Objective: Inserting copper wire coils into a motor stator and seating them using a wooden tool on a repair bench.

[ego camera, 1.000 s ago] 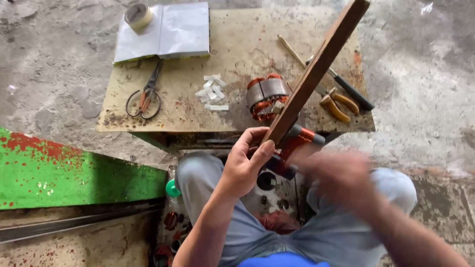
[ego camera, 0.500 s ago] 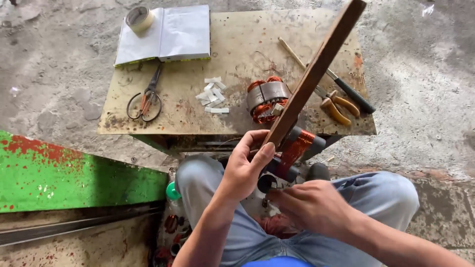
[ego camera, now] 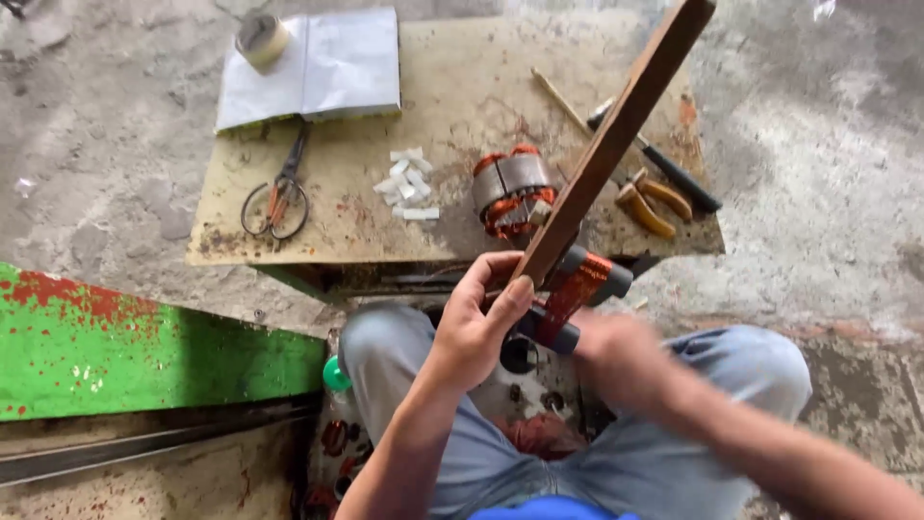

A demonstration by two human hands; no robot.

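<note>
a green panel (ego camera: pixel 144 356) with red flecks lies at far left. on the worktop (ego camera: pixel 452 87) sit a tape roll (ego camera: pixel 260 39), an open booklet (ego camera: pixel 318 67), scissors (ego camera: pixel 279 193), white paper strips (ego camera: pixel 406 181), a copper-wound stator (ego camera: pixel 513 188) and pliers (ego camera: pixel 654 204). the left hand (ego camera: pixel 476 323) is curled around a long wooden stick's (ego camera: pixel 616 140) lower end, above a red coil (ego camera: pixel 577 289). the right hand (ego camera: pixel 621 356) is blurred beside the coil; i cannot tell its grip.

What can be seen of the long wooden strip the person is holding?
The wooden strip is a long, flat, brown slat of worn wood. It slants from the left hand, which grips its lower end, up to the right past the picture's top edge, crossing above the low table. Its lower end meets a copper-wound coil form. The right hand, blurred, is beside that.
</note>
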